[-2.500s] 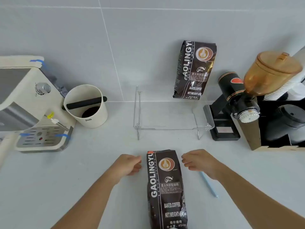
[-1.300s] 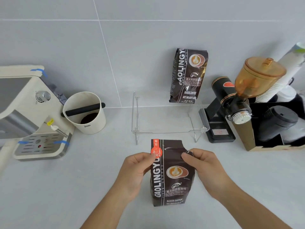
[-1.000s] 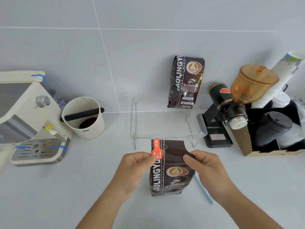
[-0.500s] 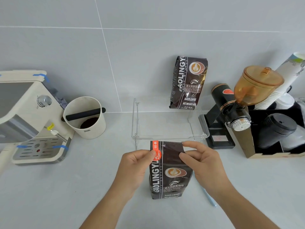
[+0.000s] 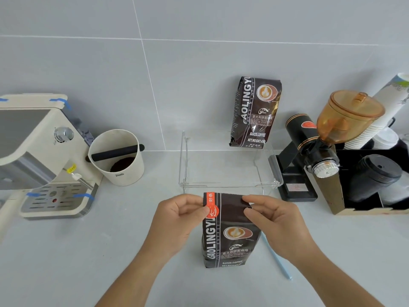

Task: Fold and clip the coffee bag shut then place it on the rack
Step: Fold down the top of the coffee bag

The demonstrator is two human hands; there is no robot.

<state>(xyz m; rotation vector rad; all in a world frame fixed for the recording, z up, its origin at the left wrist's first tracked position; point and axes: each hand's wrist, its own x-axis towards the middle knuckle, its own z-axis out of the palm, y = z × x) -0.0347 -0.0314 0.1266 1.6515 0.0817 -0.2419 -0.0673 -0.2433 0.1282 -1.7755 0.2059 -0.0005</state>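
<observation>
My left hand point(image 5: 179, 220) and right hand point(image 5: 272, 218) pinch the upright bag's point(image 5: 228, 238) top corners; the flap stands vertical between them, rack point(image 5: 228, 185) just behind.

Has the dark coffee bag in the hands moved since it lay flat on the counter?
Yes. The dark coffee bag now stands upright, its top nearer the clear acrylic rack.

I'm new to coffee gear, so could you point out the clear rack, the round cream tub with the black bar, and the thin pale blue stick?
Clear acrylic rack point(image 5: 230, 185): head view, front rim.
Round cream tub with black bar point(image 5: 124, 173): head view, outer wall.
Thin pale blue stick point(image 5: 276, 258): head view, mid-length, on the counter.
</observation>
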